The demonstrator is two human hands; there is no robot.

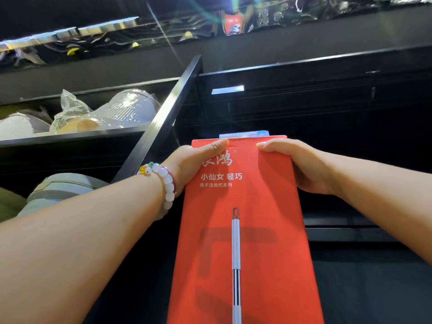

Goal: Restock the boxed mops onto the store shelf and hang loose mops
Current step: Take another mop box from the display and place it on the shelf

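I see red mop box (247,230) held lengthwise between both hands, far end toward black shelf (327,94). Left hand (191,164) grips left edge near far end, thumb lying across top face over printed characters. Right hand (301,164) grips right edge opposite, thumb on top; its other fingers hidden beneath box. Beaded bracelet (163,181) on left wrist. Plastic-wrapped goods (105,113) on shelf at left.

Plastic-wrapped bowls (121,111) (clear film) sit left, above a grey tub (63,188).

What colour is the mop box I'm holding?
Red box with white lettering, seen in the head view.
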